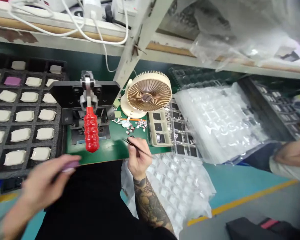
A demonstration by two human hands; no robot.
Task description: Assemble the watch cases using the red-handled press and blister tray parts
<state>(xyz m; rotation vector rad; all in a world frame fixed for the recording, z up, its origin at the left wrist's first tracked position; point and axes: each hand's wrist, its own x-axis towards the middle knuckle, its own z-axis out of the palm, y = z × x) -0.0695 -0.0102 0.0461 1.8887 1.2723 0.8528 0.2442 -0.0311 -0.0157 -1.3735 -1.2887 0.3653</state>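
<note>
"Tweezers (138,148) pinched in the right hand (140,160), right of the red handle (91,130)!"
"And the left hand (46,181)?"
"Gripping a purple piece (70,165), just left of that handle's lower end!"

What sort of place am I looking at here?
Probably a small-parts assembly workshop: a red-handled clamp stands on the green work surface, a foam tray holds rows of pale pieces, and the right hand grips a thin dark tool.

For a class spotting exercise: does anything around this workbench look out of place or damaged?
Small loose bits lie scattered on the green surface beside the fan, untidy against the orderly compartmented tray. A brown patch breaks the pale shelf edge at upper left, perhaps peeling.
</note>
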